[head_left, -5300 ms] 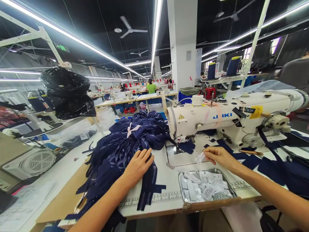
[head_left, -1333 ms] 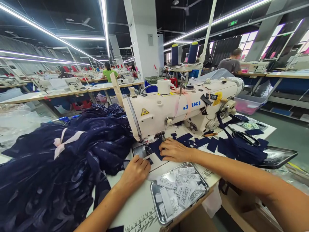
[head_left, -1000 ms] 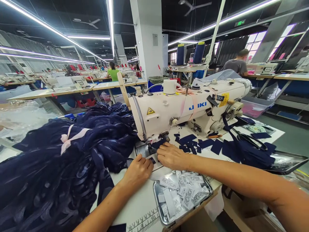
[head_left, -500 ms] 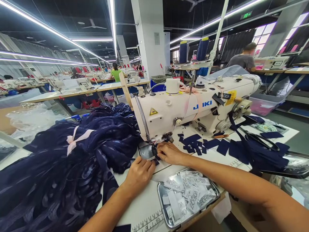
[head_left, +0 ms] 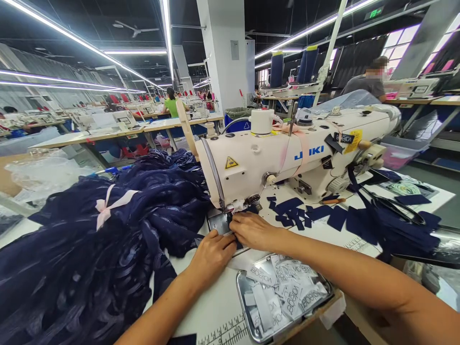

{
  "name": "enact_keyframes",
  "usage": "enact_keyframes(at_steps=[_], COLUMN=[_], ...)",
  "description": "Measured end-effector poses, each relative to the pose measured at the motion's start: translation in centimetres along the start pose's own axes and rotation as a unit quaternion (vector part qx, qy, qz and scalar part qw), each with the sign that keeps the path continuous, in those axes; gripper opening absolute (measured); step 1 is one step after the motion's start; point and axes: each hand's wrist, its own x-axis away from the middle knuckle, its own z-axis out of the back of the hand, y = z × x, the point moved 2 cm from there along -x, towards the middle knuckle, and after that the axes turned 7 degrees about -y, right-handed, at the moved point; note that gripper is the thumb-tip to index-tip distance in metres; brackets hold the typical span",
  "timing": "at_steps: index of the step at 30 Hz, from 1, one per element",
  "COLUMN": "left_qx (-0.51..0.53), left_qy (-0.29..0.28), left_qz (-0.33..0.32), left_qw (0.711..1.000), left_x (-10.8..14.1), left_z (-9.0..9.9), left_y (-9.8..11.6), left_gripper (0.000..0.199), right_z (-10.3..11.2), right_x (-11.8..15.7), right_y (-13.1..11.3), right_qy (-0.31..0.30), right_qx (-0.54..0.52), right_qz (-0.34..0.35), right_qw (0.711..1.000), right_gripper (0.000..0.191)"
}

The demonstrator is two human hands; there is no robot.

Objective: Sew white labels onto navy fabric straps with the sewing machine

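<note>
Under the needle end of the white sewing machine (head_left: 287, 158), both hands meet on a small navy fabric piece (head_left: 237, 242) lying on the machine bed. The left hand (head_left: 212, 254) rests with fingers curled, fingertips pressing down on the near edge of the piece; nothing is clasped inside it. The right hand (head_left: 253, 230) lies flat just beside it, fingers pointing toward the presser foot (head_left: 230, 216) and touching the fabric there; whether it pinches anything between thumb and finger I cannot tell, since the fingertips are hidden against the left hand. The two hands touch each other.

Left of the machine, a large heap of navy garments (head_left: 108, 249) covers the table (head_left: 215, 311), with a pink ribbon (head_left: 108, 206) on top. Near the right forearm sits a metal tray (head_left: 247, 326) at the table's front edge, holding white printed labels (head_left: 283, 292). Behind the right hand, cut navy patches (head_left: 305, 215) are scattered on the table beside the machine base, and black scissors (head_left: 398, 211) lie on more navy cloth further right. Two blue thread cones (head_left: 293, 67) stand behind the machine. Beyond them a person in a grey shirt (head_left: 362, 84) sits at another bench, and one in a green top (head_left: 172, 105) is further off.
</note>
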Motion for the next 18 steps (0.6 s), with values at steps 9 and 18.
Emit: enact_keyframes(at_steps=[9,18], left_qx=[0.009,0.01], left_qy=[-0.02,0.004], left_qz=[0.021,0.017], left_qw=[1.0,1.0], left_x=[-0.1,0.0], left_z=[-0.3,0.1], left_y=[-0.2,0.1], left_gripper=[0.026,0.027], right_z=[-0.9,-0.4], right_x=[-0.5,0.8], right_y=[0.9,0.2], right_qy=[0.043,0.052], right_qx=[-0.157,-0.055], right_qz=[-0.05,0.007], right_qw=[0.985,0.997], right_gripper=[0.011,0.011])
